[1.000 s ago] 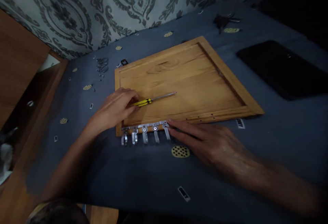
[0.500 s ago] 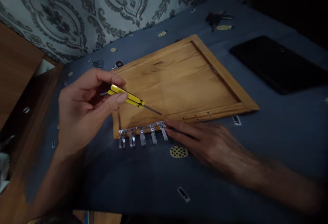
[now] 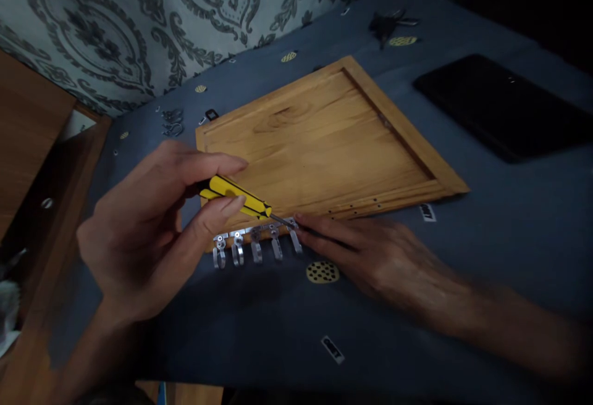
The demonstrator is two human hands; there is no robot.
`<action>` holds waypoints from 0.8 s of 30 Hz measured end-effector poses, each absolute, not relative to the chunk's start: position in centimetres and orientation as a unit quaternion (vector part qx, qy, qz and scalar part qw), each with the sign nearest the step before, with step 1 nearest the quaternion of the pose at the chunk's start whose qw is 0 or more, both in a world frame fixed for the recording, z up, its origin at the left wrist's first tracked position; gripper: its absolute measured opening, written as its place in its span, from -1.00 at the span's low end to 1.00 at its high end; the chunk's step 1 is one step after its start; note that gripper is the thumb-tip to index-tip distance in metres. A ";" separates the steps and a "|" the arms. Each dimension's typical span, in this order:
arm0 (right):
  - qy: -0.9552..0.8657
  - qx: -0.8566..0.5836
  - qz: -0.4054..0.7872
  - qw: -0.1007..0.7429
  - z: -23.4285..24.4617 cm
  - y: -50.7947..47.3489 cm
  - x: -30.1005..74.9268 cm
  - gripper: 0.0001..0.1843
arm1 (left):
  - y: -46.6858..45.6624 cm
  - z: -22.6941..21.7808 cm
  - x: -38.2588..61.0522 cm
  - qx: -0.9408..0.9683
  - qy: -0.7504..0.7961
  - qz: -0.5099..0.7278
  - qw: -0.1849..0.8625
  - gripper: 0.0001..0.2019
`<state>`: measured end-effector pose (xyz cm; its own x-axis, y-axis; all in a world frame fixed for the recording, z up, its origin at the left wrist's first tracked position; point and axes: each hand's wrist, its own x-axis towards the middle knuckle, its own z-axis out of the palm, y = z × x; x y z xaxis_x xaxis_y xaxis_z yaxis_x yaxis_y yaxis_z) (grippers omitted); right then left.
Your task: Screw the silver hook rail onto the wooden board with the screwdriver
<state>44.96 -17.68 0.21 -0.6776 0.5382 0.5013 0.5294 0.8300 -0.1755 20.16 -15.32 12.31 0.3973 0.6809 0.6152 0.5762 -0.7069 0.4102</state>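
Observation:
My left hand (image 3: 152, 226) is closed round a yellow-and-black screwdriver (image 3: 238, 197), thumb and fingers on its handle. The screwdriver slants down to the right, its tip at the last of several silver metal hooks (image 3: 257, 246) in a row along the near edge of a wooden framed board (image 3: 315, 139). Fingertips of my right hand (image 3: 384, 257) are pinched at the upper plate of that rightmost hook, resting on the board's edge. The fingertips partly cover the plate, and the screw there is hard to make out.
Small dark holes dot the near frame edge to the right of the hooks. A black tablet-like slab (image 3: 504, 108) lies at right, and keys (image 3: 386, 25) lie at the back. Loose hooks (image 3: 172, 122) lie behind my left hand on the blue patterned cloth (image 3: 259, 331).
My left hand has moved right and down with the screwdriver, bringing its tip from above the board to the rightmost hook. My right hand stays in place.

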 end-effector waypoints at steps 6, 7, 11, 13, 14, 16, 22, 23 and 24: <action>-0.914 -0.285 0.009 0.290 0.1 -17.6 45.0 -0.47 | -15.1 12.3 19.8 0.848 0.377 0.372 0.025 -0.60; -0.913 -0.285 0.010 0.291 0.1 -17.6 45.0 -0.47 | -15.1 12.3 19.7 0.852 0.369 0.371 0.022 -0.61; -0.912 -0.285 0.006 0.294 0.0 -17.5 45.0 -0.46 | -14.9 12.3 19.6 0.861 0.356 0.363 0.021 -0.60; -0.913 -0.286 0.007 0.290 0.0 -17.5 45.0 -0.44 | -14.8 12.3 19.6 0.860 0.357 0.365 0.024 -0.60; -0.913 -0.287 0.009 0.289 0.0 -17.6 45.0 -0.43 | -14.8 12.3 19.5 0.859 0.355 0.367 0.025 -0.61; -0.913 -0.288 0.014 0.287 -0.1 -17.6 45.0 -0.42 | -14.8 12.2 19.5 0.863 0.352 0.361 0.027 -0.60; -0.916 -0.287 0.010 0.279 -0.1 -17.6 45.0 -0.46 | -15.8 11.7 20.0 0.841 0.348 0.406 0.077 -0.45; -0.917 -0.288 0.011 0.275 0.0 -17.6 45.0 -0.46 | -16.1 11.6 20.2 0.820 0.384 0.410 0.110 -0.46; -0.918 -0.289 0.012 0.271 0.1 -17.6 45.0 -0.45 | -16.3 11.6 20.4 0.807 0.396 0.419 0.129 -0.47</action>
<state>45.00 -17.57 0.06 -0.6863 0.5363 0.4913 0.5237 0.8331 -0.1780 20.43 -16.34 11.58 0.3348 0.7470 0.5744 0.5308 -0.6532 0.5400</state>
